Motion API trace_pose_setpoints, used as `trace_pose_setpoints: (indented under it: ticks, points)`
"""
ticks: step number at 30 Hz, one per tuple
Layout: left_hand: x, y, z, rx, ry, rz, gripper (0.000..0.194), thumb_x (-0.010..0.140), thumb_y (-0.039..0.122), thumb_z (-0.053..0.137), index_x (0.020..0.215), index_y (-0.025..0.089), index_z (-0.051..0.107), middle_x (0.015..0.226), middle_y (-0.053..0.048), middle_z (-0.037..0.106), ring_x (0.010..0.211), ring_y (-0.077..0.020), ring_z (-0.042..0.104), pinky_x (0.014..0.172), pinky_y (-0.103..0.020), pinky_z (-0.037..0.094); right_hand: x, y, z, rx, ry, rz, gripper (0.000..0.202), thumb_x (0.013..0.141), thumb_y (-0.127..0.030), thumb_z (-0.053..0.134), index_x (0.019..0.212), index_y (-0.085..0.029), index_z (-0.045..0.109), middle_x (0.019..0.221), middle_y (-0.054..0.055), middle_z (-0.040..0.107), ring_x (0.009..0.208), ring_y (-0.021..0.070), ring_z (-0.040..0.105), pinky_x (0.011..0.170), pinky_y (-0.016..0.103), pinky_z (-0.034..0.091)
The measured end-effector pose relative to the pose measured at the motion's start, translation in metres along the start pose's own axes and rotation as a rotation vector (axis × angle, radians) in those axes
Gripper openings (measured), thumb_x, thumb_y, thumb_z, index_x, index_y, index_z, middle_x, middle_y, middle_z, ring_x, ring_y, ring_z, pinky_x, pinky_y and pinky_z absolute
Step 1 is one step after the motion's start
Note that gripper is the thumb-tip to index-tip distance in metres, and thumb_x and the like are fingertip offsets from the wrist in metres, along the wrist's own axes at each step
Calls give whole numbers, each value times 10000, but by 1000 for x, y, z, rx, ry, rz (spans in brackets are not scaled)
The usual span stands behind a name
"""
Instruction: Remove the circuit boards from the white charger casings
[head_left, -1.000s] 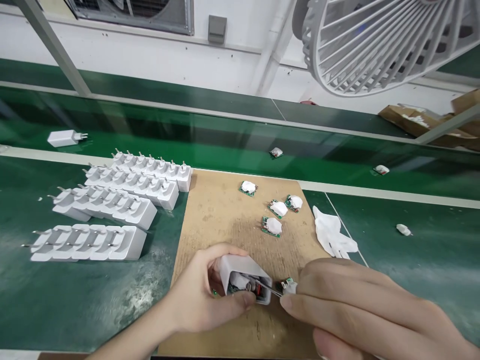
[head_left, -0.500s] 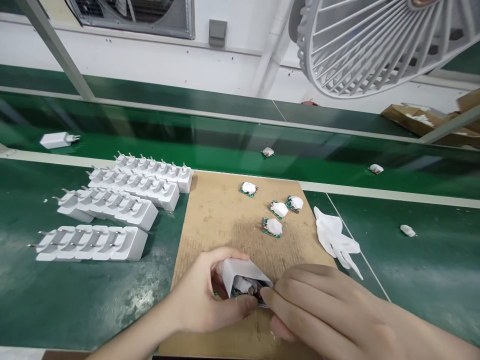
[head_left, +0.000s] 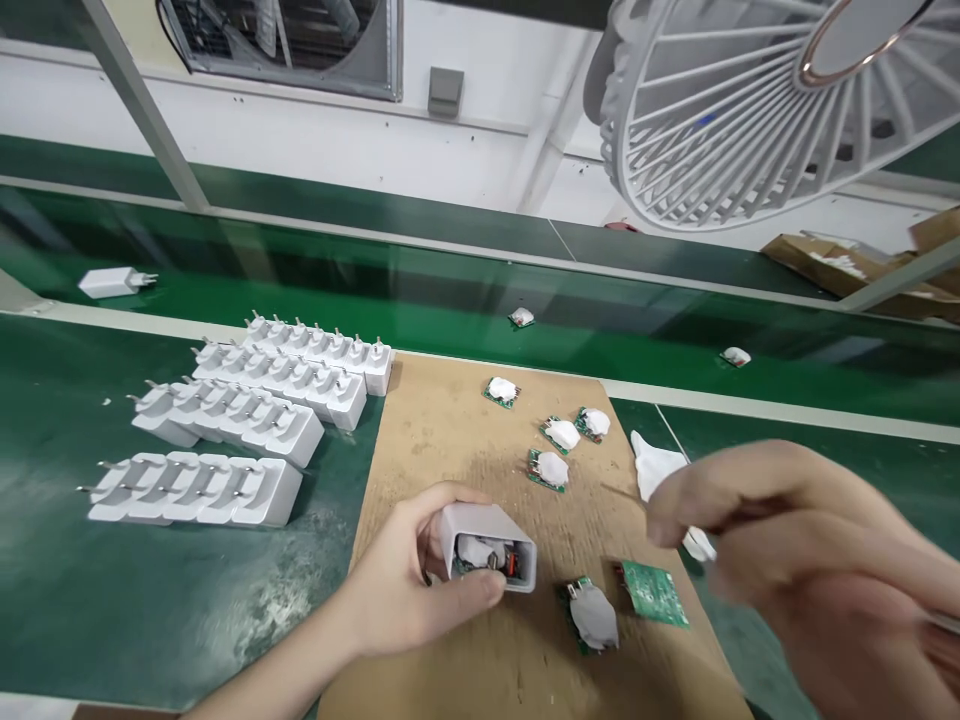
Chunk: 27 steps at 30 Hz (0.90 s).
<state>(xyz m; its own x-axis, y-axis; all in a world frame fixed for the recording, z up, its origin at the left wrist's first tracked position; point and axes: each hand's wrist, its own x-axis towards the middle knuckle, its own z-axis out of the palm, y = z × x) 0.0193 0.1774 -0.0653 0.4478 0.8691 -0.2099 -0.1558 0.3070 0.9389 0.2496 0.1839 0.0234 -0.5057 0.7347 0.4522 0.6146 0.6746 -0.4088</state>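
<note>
My left hand (head_left: 420, 580) is wrapped around a white plastic housing (head_left: 491, 525), its open end facing me and the thumb at the lower rim. Inside sits a circuit board with white filler and a red part. My right hand (head_left: 795, 540), blurred by motion, is curled to the right of the housing; a thin brownish sliver points left from its fingertips, too smeared to identify. Below it on the brown board (head_left: 427, 420) lie a circuit board with a grey-white lump (head_left: 594, 615) and a green circuit board (head_left: 655, 593). Several white-topped circuit boards (head_left: 551, 468) lie farther back.
Rows of white housings with plug pins (head_left: 292, 420) stand at the left. A single white plug (head_left: 112, 282) lies behind them. A white glove (head_left: 654, 462) is partly hidden by my right hand. A fan (head_left: 750, 120) hangs at the upper right, above an open carton (head_left: 840, 262).
My right hand has moved off the housing to the right and up, uncovering two circuit boards on the brown board. My left hand still holds the housing, whose open end now shows more fully.
</note>
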Motion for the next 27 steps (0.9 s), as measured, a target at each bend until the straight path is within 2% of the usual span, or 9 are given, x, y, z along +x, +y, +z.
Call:
trace_pose_setpoints:
  ticks: [3, 5, 8, 9, 11, 13, 15, 20, 27]
  points:
    - [0, 0, 3, -75, 17, 1, 452, 696, 330, 754, 1076, 189, 555, 869, -28, 635, 717, -151, 599, 637, -250, 467, 5, 5, 16, 112, -105, -108, 243, 983, -367, 378, 996, -243, 587, 902, 55, 552, 738, 147, 602, 586, 230, 523]
    - [0, -2, 5, -97, 14, 9, 496, 686, 362, 758, 1099, 188, 545, 886, -36, 634, 745, -162, 601, 664, -264, 482, 7, 4, 32, 38, -232, -209, 342, 942, -416, 480, 1214, -211, 520, 926, 64, 584, 771, 152, 617, 607, 225, 528]
    - [3, -5, -1, 35, 48, 50, 684, 699, 432, 732, 1277, 197, 451, 942, -63, 643, 786, -188, 614, 686, -292, 499, 13, 9, 49, -70, -204, -240, 322, 955, -363, 467, 1224, -190, 502, 877, 46, 619, 739, 145, 615, 609, 231, 502]
    - [5, -6, -7, 176, 120, 83, 743, 706, 459, 717, 1331, 205, 407, 946, -67, 643, 773, -192, 615, 674, -302, 500, 19, 17, 51, -118, -182, -209, 274, 958, -360, 454, 1166, -200, 534, 844, 33, 620, 715, 137, 607, 600, 226, 488]
    - [10, -5, -22, 595, 421, 206, 747, 735, 501, 668, 1365, 210, 394, 954, -82, 633, 782, -218, 605, 697, -353, 499, 38, 46, 51, -268, -160, -56, 255, 931, -414, 480, 1050, -214, 585, 813, 21, 614, 691, 127, 591, 593, 218, 472]
    - [16, -4, -37, 1071, 793, 347, 593, 796, 484, 599, 1293, 175, 500, 979, -123, 610, 861, -270, 577, 762, -418, 478, 62, 87, 50, -417, -121, 123, 250, 897, -397, 546, 1022, -186, 597, 856, 45, 614, 731, 149, 589, 623, 250, 477]
    - [21, -4, -50, 1431, 1020, 400, 424, 857, 391, 531, 1186, 132, 591, 1035, -175, 585, 940, -321, 538, 792, -454, 450, 83, 131, 53, -555, -83, 285, 252, 911, -347, 542, 1041, -134, 578, 958, 79, 606, 799, 174, 595, 664, 304, 495]
    - [31, -10, -59, 1768, 1099, 322, 285, 852, 248, 519, 1077, 124, 641, 1061, -177, 603, 916, -336, 521, 727, -433, 407, 108, 203, 73, -698, -304, 419, 255, 921, -330, 561, 1097, -145, 574, 1052, 57, 607, 858, 163, 615, 734, 347, 534]
    - [41, -13, -64, 1841, 1186, 316, 269, 840, 206, 514, 1067, 126, 635, 1107, -167, 618, 978, -347, 516, 762, -441, 362, 176, 229, 93, -720, -428, 287, 328, 923, -329, 559, 1206, -167, 532, 1195, 86, 562, 987, 205, 597, 817, 405, 524]
